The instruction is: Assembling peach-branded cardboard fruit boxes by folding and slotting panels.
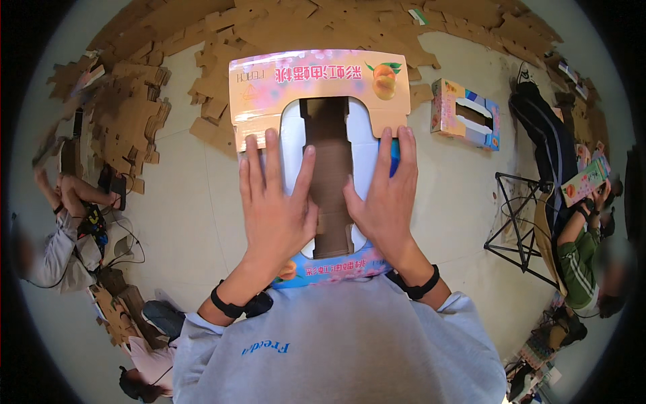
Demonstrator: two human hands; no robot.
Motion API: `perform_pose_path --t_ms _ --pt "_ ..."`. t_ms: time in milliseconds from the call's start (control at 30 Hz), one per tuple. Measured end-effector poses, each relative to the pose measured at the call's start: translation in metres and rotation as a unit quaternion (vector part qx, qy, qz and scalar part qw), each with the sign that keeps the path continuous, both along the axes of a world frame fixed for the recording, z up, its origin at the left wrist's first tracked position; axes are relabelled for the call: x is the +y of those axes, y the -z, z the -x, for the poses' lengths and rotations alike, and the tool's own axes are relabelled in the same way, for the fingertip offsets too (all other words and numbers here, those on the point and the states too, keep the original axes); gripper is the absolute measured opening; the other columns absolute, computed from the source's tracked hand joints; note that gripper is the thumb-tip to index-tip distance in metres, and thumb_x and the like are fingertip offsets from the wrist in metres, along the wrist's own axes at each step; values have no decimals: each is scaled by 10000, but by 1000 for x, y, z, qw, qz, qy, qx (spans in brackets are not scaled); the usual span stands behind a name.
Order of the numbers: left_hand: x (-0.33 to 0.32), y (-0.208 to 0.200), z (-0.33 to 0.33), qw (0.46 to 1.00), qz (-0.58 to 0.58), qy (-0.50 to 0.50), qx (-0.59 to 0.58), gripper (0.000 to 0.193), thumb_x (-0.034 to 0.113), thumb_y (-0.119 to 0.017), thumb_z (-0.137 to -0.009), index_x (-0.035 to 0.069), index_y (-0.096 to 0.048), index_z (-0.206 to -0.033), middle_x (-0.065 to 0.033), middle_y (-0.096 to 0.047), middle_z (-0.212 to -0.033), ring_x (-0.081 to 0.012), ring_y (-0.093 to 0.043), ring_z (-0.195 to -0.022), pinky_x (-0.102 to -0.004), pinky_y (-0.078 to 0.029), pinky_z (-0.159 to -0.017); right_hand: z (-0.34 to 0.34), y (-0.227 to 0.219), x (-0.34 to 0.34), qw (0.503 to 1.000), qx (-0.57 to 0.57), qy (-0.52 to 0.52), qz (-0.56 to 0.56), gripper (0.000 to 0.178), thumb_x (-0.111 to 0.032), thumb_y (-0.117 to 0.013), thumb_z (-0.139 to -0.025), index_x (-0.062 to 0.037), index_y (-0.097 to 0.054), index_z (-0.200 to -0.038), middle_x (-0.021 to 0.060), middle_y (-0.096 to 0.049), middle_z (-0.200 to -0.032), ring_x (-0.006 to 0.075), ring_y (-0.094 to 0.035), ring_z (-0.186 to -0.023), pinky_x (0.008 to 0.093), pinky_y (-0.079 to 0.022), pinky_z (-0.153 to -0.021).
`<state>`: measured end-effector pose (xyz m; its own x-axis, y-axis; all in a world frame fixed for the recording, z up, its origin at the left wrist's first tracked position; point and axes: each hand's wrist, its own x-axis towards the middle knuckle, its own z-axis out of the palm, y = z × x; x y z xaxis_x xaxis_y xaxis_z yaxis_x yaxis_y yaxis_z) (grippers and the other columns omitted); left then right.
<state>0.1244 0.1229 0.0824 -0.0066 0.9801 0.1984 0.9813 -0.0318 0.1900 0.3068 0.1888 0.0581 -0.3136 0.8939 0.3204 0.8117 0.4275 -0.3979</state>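
Observation:
A printed cardboard fruit box [316, 84], orange and pink with a peach picture, lies in front of me with its near end against my shirt. Its top has a long cutout, through which the bare brown inside shows. My left hand [276, 202] rests flat on the box's left top panel, fingers stretched toward the far end panel. On the right panel my right hand [389, 202] lies the same way, its thumb spread toward the cutout. Each hand's fingertips touch the lower edge of the far panel.
A similar fruit box [441, 111] stands on the floor at right. Flattened cardboard [269, 30] covers the floor at the back and left. A black folding stool frame [518, 222] stands at right. Co-workers sit at both sides; the right one holds a printed box [585, 178].

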Motion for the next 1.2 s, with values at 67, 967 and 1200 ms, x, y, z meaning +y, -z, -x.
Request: perform_pose_path --t_ms 67,967,1200 --pt "-13 8 -3 1000 -4 -7 4 860 168 -746 -780 153 -451 -1587 -302 -258 -1679 -557 -227 -1539 -640 -236 -1225 -10 2 -6 1000 9 -20 -3 945 -191 -815 -771 79 -361 -1555 319 -347 -1557 506 -373 -1456 564 -362 -1167" --pt "-51 45 32 854 29 -176 -489 798 191 -615 -964 -12 -235 -1636 -256 -386 -1606 -357 -395 -1497 -436 -294 -1238 -97 67 -79 794 409 25 450 672 -339 -723 -966 19 -444 -1462 125 -543 -1319 250 -537 -1255 361 -407 -1102" --pt "-14 37 48 667 -11 -34 -744 486 370 -589 -1034 16 -435 -1330 -234 -609 -1296 -391 -588 -1328 -476 -421 -1147 -126 62 -61 621 596 165 482 600 -335 -673 -983 -12 -486 -1452 94 -607 -1234 222 -624 -1140 370 -516 -992"
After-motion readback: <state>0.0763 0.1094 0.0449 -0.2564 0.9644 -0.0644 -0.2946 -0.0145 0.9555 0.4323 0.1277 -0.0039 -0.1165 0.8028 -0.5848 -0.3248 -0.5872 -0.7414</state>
